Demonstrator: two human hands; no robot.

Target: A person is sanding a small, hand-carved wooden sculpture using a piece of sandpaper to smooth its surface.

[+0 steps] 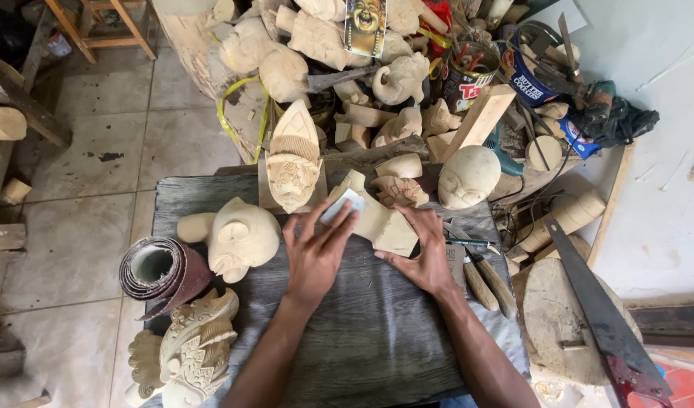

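So the pale wooden carving blank (381,223) sits near the far edge of the dark plank worktop (377,332), roughly mid-width, lying at a slant. The left hand (315,257) has its fingers spread and is pressing a small grey pad, looks like a scrap of sandpaper (342,205), flat onto the upper end of the piece, while the right hand (426,257) is splayed against its lower right corner, bracing it rather than wrapping around it. I'd guess the wood is light and stiff, soft enough to dent, with thin carved bits that could chip, so the chunky squared end is the safe place to grab it. To the left on the worktop there's a rounded carved head (237,236), plus a roll of reddish-brown sandpaper (162,268) hanging off the left edge. Chisels with wooden handles (483,279) lie at the right edge. Beyond the far edge, in the pile, a glossy photo card of a laughing mask (366,26) stands up, with a dark tin with a red label (468,79) and a blue tin (528,75) to its right.
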